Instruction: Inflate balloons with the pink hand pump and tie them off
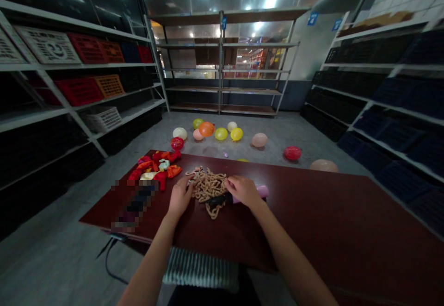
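Note:
A loose heap of tan rope (210,183) lies on the dark red table, with one loop trailing toward me. At its left edge, my left hand (181,197) has its fingers curled in against the rope. My right hand (242,189) is at the right edge, thumb and fingers closed together on a bit of the rope. Under and beside that hand lies a pink cylinder (262,191), partly hidden by it. A black piece (215,200) rests on the near part of the heap; I cannot make out whether it belongs to the cylinder.
Uninflated balloons (156,167) lie in a pile at the table's left, near a blurred dark object (137,204). Several inflated balloons, including an orange balloon (206,129), are on the floor beyond. Shelves (222,90) with crates line the sides. A cable (109,259) hangs at the left.

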`<action>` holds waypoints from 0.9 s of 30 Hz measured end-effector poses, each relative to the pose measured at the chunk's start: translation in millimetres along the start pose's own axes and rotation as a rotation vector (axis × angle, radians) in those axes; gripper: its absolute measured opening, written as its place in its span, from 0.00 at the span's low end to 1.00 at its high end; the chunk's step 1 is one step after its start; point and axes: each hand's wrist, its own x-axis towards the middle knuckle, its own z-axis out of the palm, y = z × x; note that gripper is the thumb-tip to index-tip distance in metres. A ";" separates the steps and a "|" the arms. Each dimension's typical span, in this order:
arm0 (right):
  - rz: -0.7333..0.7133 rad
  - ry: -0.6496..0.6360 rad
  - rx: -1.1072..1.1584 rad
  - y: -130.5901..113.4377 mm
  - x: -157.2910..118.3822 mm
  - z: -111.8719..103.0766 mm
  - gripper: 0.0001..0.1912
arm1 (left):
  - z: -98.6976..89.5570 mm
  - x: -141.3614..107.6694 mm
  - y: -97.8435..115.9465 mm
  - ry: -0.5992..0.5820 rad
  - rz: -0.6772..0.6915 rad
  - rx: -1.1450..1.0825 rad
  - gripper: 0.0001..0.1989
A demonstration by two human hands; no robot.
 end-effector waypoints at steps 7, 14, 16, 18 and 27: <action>-0.069 -0.055 0.011 11.7 -35.2 -3.3 0.29 | -3.2 2.3 -21.4 0.203 -0.228 0.171 0.19; -0.097 0.017 -0.118 14.5 -58.3 8.8 0.27 | -13.6 26.1 -35.8 0.069 -0.202 0.330 0.23; -0.055 0.081 -0.104 8.6 -54.6 9.1 0.27 | -21.1 26.7 -35.8 0.072 -0.201 0.372 0.25; 0.000 0.121 -0.051 1.9 -47.5 6.1 0.28 | -26.9 25.0 -34.6 0.084 -0.232 0.450 0.26; 0.376 -0.089 0.869 -11.9 -18.2 -4.0 0.28 | -47.8 29.8 -33.5 -0.011 -0.366 0.594 0.24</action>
